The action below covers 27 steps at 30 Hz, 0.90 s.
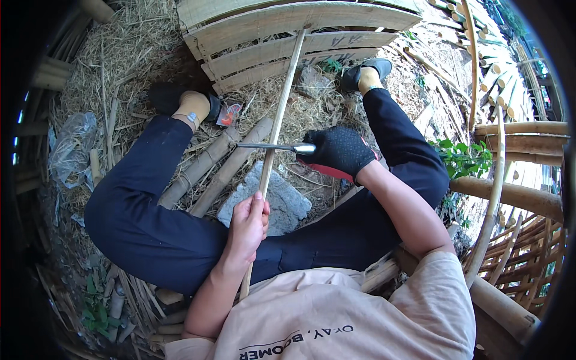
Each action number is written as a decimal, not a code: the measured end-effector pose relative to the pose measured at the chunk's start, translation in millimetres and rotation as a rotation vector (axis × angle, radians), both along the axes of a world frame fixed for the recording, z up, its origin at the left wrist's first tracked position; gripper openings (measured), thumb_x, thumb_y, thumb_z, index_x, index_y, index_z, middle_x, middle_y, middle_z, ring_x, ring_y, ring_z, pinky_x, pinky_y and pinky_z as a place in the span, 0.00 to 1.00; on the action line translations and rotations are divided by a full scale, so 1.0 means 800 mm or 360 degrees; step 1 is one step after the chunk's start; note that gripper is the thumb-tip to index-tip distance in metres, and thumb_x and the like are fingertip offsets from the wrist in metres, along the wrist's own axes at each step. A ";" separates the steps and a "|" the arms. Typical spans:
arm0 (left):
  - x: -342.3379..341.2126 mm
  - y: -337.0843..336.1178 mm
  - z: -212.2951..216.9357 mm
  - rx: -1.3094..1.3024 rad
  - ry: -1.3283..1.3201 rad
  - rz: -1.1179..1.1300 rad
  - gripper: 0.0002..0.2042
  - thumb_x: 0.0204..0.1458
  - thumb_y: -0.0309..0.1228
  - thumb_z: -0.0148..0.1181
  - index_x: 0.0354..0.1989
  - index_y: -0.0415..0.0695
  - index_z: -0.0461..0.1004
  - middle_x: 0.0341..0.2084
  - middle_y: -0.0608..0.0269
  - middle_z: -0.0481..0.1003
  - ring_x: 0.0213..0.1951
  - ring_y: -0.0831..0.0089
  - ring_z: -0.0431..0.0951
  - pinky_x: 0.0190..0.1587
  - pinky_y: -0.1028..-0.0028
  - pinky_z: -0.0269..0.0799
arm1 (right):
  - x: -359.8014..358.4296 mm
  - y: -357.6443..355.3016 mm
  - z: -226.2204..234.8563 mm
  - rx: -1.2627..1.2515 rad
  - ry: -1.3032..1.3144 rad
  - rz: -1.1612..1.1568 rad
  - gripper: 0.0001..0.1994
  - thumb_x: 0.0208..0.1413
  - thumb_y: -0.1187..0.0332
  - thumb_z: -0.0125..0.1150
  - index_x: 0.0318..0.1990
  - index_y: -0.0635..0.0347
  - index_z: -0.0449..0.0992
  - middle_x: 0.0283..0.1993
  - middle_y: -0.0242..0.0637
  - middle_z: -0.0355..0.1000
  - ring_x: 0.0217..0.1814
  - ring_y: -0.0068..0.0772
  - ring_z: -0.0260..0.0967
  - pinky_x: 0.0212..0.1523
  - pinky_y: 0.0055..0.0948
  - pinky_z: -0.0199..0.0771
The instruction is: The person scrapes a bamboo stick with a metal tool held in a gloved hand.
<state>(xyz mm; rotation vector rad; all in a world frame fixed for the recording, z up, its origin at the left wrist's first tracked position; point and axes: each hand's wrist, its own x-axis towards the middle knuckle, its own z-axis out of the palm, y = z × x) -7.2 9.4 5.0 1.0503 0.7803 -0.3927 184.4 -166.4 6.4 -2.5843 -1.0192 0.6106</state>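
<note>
A long pale bamboo strip (281,114) slants from my lap up to the wooden crate beyond my feet. My bare left hand (247,225) is closed round its lower part, thumb along the top. My right hand (339,153), in a black glove with a red palm, grips the metallic handle of a knife (264,146). Its narrow dark blade lies across the strip above my left hand, pointing left; whether it cuts into the bamboo I cannot tell. Below the strip, a flat grey stone (291,201) sits between my legs.
The slatted wooden crate (252,48) stands at the far side. Thick bamboo poles (198,165) lie beside my left leg. Straw covers the ground, with a red packet (228,114) and a clear plastic bag (72,144). Bamboo rails (513,198) and cut poles (504,90) fill the right.
</note>
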 end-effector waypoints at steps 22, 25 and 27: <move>0.003 -0.003 0.000 0.0121 -0.0035 -0.0034 0.19 0.71 0.44 0.39 0.27 0.48 0.62 0.11 0.81 0.53 0.11 0.90 0.50 0.12 0.82 0.43 | 0.008 0.002 -0.023 -0.0056 -0.0322 -0.0052 0.05 0.48 0.65 0.61 0.33 0.48 0.80 0.23 0.42 0.76 0.28 0.48 0.78 0.31 0.44 0.76; 0.002 -0.004 0.000 0.0151 -0.0047 -0.0036 0.19 0.70 0.46 0.40 0.27 0.50 0.61 0.12 0.81 0.51 0.11 0.90 0.47 0.13 0.82 0.39 | 0.010 0.001 -0.024 -0.0074 -0.0346 -0.0053 0.05 0.48 0.66 0.62 0.33 0.49 0.80 0.24 0.42 0.76 0.29 0.48 0.78 0.31 0.44 0.76; 0.002 -0.004 -0.001 0.0154 -0.0038 -0.0033 0.19 0.70 0.46 0.40 0.27 0.50 0.61 0.12 0.81 0.51 0.11 0.90 0.47 0.13 0.82 0.39 | 0.011 0.002 -0.024 -0.0081 -0.0353 -0.0061 0.06 0.47 0.66 0.62 0.33 0.49 0.80 0.24 0.42 0.76 0.29 0.48 0.78 0.32 0.45 0.76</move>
